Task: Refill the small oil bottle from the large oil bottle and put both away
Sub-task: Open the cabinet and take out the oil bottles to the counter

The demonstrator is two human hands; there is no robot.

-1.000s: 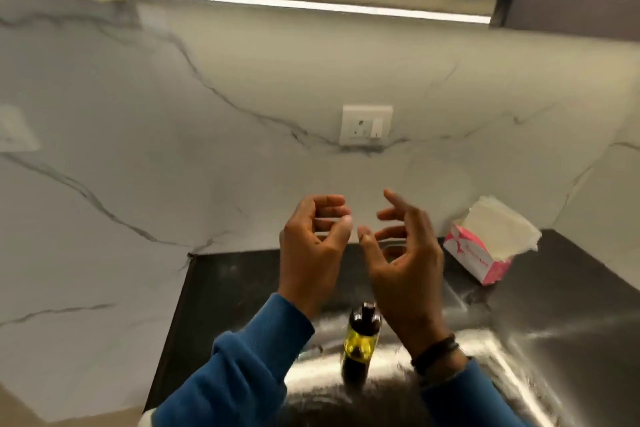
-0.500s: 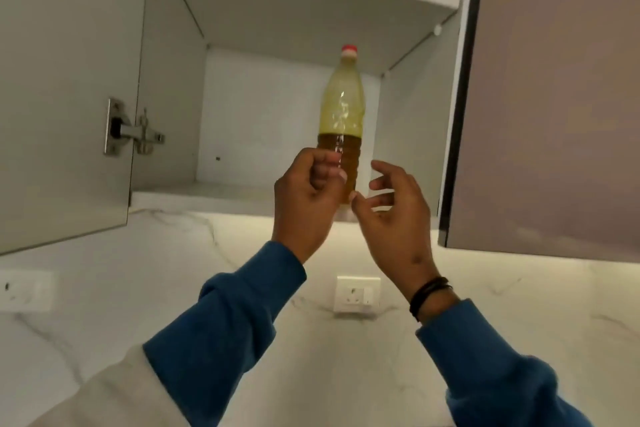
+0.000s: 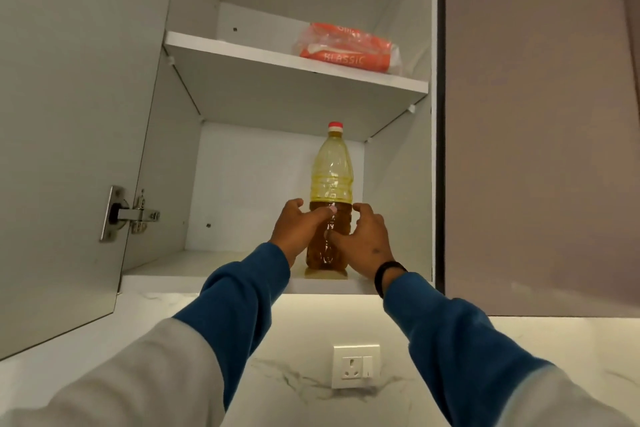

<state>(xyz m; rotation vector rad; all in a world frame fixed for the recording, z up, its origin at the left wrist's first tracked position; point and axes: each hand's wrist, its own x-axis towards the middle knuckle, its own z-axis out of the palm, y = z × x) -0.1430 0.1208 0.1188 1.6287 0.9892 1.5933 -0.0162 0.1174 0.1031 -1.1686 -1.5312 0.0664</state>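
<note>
Bottle: large oil bottle [image 3: 331, 194] upright on the bottom cupboard shelf [image 3: 214, 270], near its front edge.
Left hand [image 3: 300, 229]: fingers wrapping the bottle's lower body.
Right hand [image 3: 360, 236]: curled at the other side; contact unclear.
Risk: the bottle looks smooth, so it could slip or tip off the shelf.

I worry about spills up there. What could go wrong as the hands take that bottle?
The tall clear plastic oil bottle with a red cap stands near the lower white shelf's front edge; a nudge might tip it off. The left hand and right hand flank its lower part, so it could swing top-heavy.
</note>
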